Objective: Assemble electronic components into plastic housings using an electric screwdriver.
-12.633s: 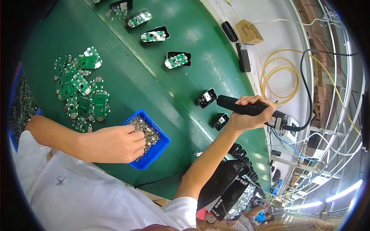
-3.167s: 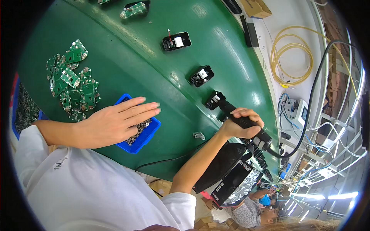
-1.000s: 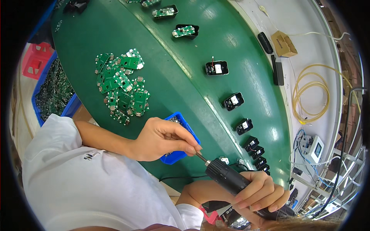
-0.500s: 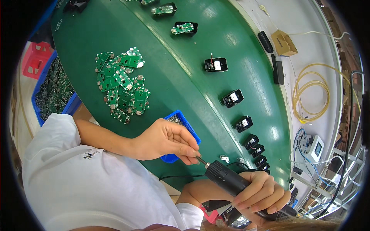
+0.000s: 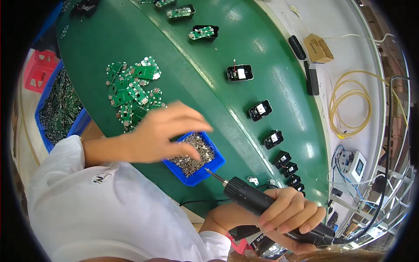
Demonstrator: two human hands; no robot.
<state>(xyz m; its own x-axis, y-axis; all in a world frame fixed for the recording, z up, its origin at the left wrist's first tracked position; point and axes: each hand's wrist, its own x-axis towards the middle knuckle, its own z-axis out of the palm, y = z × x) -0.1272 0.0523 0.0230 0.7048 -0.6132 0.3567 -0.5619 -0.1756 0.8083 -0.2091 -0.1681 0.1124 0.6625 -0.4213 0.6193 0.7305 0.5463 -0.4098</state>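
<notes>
My right hand is wrapped round a black electric screwdriver, whose thin bit points left and ends over the near right side of a blue tray. Small metal screws fill the tray. Above its far left part hovers my left hand, smeared a little by motion, with thumb and fingers apart and nothing visible between them. It partly covers a pile of green circuit boards lying just beyond.
Black casings run in a curved row along the green table, some carrying boards. Small white parts lie near the screwdriver. At left stands a blue bin of boards; a yellow hose coil rests on the right ledge.
My left hand has left the screwdriver's tip and moved left and up, its fingers spreading and uncovering more of the screw tray. The screwdriver has shifted slightly left; its bit now shows fully.
</notes>
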